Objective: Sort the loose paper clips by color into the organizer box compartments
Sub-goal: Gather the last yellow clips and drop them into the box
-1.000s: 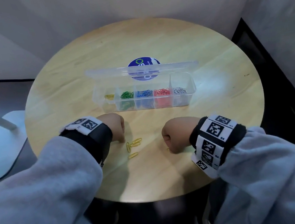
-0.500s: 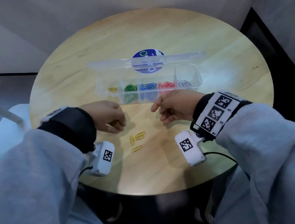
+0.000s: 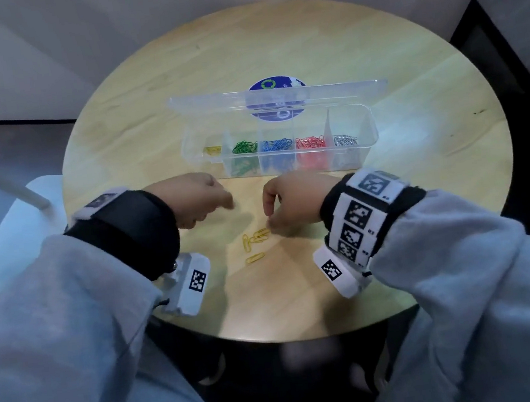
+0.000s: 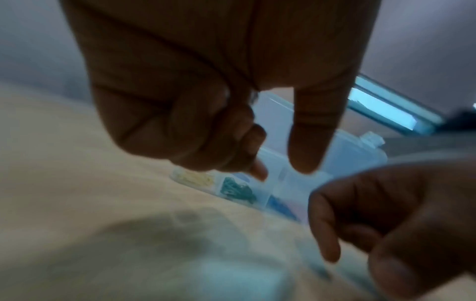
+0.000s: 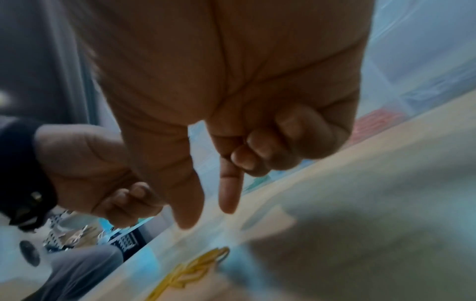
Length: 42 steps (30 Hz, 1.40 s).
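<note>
A clear organizer box [image 3: 370,141] stands open mid-table, with yellow [image 3: 212,149], green [image 3: 243,147], blue [image 3: 276,145], red [image 3: 310,143] and silver [image 3: 344,140] clips in separate compartments. Several loose yellow paper clips [image 3: 256,239] lie in front of it, also low in the right wrist view as yellow paper clips [image 5: 198,268]. My right hand [image 3: 271,221] hovers just right of them; its thumb and index finger [image 5: 228,195] point down, apart, with nothing between them. My left hand [image 3: 224,205] hovers left of the clips with its fingers [image 4: 206,142] curled in and no clip visible in it.
The round wooden table [image 3: 302,296] ends in a near edge close below my wrists. A blue round sticker [image 3: 276,86] shows behind the raised lid [image 3: 211,102]. A white stand base [image 3: 11,238] sits on the floor to the left. Dark flooring lies on the right.
Both hands have lifted from resting as fists on the table and moved toward the loose clips. The right hand has stretched its thumb and index finger down beside the yellow clips.
</note>
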Each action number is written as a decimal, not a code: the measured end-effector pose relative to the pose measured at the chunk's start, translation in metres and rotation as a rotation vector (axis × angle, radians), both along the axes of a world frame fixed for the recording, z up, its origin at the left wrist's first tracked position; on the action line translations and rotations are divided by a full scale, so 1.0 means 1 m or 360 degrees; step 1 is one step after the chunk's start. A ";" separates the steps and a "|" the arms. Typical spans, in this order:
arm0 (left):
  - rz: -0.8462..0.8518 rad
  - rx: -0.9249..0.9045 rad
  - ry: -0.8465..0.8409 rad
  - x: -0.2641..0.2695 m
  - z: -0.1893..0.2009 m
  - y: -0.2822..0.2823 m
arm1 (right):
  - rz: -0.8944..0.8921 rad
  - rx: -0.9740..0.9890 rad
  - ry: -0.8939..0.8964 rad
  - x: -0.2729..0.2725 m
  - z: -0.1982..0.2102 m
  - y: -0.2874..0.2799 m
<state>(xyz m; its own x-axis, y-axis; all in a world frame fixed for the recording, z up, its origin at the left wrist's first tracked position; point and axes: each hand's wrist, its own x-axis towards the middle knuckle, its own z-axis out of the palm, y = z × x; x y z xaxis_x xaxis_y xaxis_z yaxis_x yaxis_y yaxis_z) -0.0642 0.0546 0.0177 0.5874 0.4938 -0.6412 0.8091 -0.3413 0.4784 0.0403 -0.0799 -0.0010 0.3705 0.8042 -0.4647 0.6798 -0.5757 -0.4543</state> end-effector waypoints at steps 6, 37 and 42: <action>-0.0652 0.0623 0.0541 0.001 -0.009 -0.033 | 0.0251 -0.0114 -0.0225 -0.014 -0.009 0.013; -0.0497 0.0486 0.0399 -0.006 -0.019 -0.027 | -0.0406 0.0017 0.1098 0.015 -0.008 0.013; -0.0170 0.0012 0.0107 -0.008 -0.012 -0.014 | -0.0601 0.0051 0.1221 0.010 -0.008 0.014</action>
